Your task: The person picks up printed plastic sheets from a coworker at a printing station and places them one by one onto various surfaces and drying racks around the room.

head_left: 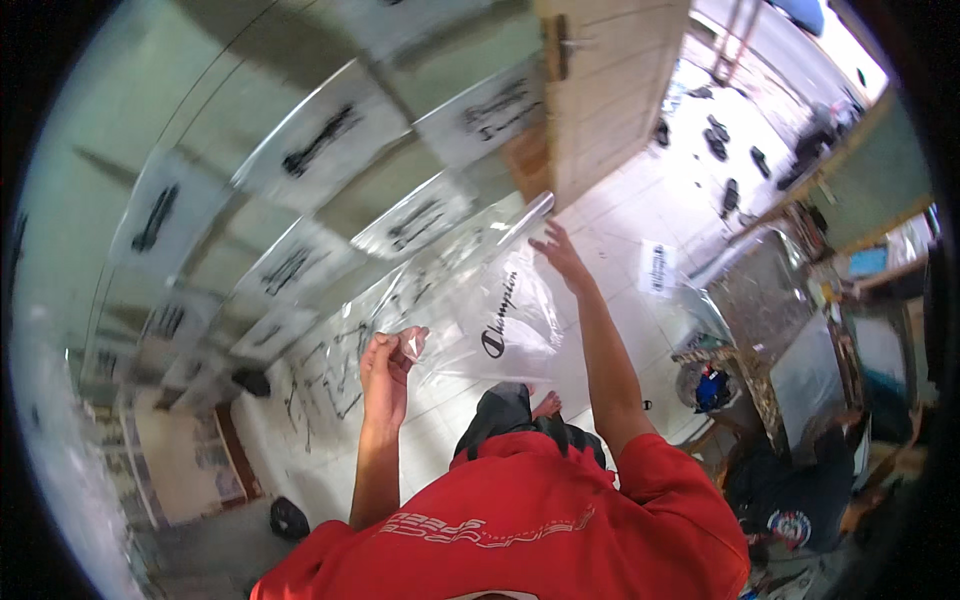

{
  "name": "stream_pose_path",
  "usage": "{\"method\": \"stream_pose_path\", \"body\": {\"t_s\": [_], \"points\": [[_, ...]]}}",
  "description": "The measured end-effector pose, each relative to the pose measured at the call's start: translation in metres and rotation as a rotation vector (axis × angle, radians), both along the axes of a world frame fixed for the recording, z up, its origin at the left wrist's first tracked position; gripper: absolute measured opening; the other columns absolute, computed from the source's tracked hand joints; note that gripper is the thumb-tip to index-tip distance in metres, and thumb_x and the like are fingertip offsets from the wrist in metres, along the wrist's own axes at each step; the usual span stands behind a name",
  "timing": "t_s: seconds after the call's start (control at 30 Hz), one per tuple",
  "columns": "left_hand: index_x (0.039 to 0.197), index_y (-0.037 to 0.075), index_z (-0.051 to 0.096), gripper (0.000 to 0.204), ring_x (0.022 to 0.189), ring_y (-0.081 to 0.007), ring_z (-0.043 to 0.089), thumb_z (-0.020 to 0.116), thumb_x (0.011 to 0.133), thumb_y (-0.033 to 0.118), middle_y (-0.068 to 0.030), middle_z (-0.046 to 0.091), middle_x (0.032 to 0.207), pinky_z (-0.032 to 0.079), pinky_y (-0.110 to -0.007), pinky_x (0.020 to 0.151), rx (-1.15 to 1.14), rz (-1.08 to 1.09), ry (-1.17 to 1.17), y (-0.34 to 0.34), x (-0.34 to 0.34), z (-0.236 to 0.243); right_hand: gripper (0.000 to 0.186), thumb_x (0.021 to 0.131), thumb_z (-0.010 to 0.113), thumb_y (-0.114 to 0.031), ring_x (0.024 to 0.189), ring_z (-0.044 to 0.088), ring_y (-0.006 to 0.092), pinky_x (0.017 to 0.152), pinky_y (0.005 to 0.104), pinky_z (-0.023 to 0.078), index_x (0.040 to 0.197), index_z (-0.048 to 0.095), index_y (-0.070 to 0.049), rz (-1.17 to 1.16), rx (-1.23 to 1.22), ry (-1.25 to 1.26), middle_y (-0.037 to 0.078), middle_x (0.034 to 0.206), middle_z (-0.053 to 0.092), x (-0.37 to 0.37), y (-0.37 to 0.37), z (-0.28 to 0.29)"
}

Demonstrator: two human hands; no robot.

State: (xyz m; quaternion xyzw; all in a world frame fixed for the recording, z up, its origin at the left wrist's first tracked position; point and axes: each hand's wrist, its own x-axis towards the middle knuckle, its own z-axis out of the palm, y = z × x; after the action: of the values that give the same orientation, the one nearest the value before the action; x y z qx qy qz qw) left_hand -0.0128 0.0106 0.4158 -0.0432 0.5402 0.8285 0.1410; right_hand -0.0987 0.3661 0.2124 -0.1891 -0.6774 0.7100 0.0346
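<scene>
A clear plastic sheet (525,338) with black printed lettering spreads in front of me, above the floor. At its left side my left hand (384,368) pinches a bunched corner between thumb and fingers. My right hand (562,258) is farther out, at the upper right edge of the sheet; its thumb and fingers seem to grip that edge, though the transparent film makes the contact hard to see. A shiny rolled fold (520,222) of film lies just beyond those fingertips. More glossy film with dark marks shows behind, and I cannot tell whether it is a separate sheet.
Several printed plastic sheets (325,135) hang at the left and ahead. A door (610,85) stands ahead, with footwear (716,138) beyond it. At the right are a film-covered table (765,300), a printed sheet (656,268) on the floor and another person in a dark shirt (790,490).
</scene>
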Motion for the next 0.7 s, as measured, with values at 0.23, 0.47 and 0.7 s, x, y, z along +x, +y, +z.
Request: {"method": "stream_pose_path", "body": {"t_s": [0.23,0.47,0.7], "points": [[0.085,0.006,0.051,0.011,0.106,-0.0355,0.062,0.053,0.092,0.014,-0.0179,0.065,0.101,0.045,-0.044,0.101,-0.026,0.277,-0.034,-0.164,0.055,-0.006,0.075,0.081,0.077,-0.026,0.107,0.059,0.0177,0.091,0.0338,0.045,0.142,0.037,-0.008,0.271,-0.288,0.079,0.011,0.118,0.063,-0.069,-0.160,0.029],[0.093,0.004,0.052,0.009,0.100,-0.0311,0.067,0.048,0.097,0.011,-0.0228,0.068,0.101,0.051,-0.040,0.095,-0.152,0.603,-0.097,-0.346,0.101,-0.038,0.044,0.089,0.064,-0.010,0.090,0.062,0.0124,0.082,0.0237,0.046,0.132,0.053,-0.007,0.472,0.138,0.240,0.007,0.094,0.070,-0.063,-0.320,0.090],[0.100,0.004,0.055,0.015,0.100,-0.0256,0.065,0.050,0.098,0.018,-0.0187,0.066,0.108,0.051,-0.037,0.091,-0.167,0.816,-0.035,-0.522,0.150,-0.029,0.048,0.087,0.065,-0.006,0.092,0.060,0.0118,0.090,0.0261,0.041,0.132,0.047,-0.007,0.565,-0.262,0.390,0.004,0.092,0.069,-0.004,-0.496,0.112]]}}
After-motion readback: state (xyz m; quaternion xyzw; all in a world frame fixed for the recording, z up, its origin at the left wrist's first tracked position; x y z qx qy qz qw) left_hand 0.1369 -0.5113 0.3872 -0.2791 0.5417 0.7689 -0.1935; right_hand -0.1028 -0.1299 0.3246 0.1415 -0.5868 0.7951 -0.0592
